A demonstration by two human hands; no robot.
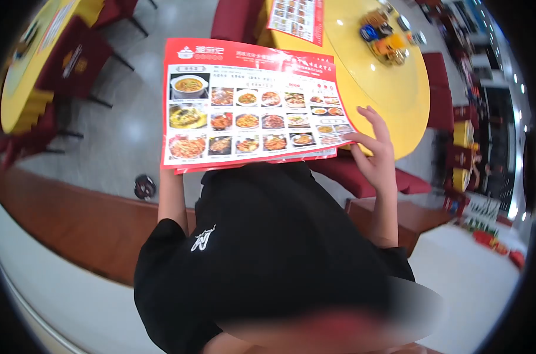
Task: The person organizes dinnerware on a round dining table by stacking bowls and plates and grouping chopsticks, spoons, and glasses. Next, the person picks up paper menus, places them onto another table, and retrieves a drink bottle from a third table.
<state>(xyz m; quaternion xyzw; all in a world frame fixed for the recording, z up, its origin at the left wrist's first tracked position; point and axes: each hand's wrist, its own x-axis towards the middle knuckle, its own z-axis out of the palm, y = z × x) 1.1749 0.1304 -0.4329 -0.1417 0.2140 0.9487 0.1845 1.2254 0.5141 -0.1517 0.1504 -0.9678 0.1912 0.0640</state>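
A stack of red-bordered menu sheets, printed with dish photos and Chinese writing, is held up in front of my chest. The sheets lie slightly out of line, so red edges show below and at the right. My left forearm passes under their lower left corner; the hand itself is hidden behind the paper. At the right edge, my right hand has its fingers spread, with a fingertip against or very near the sheets. I cannot tell whether it bears any of their weight.
Ahead stands a round yellow table with a glass turntable, a cluster of condiment jars and another menu. Dark red chairs surround the tables. A second yellow table is at left. A black round object sits on the floor.
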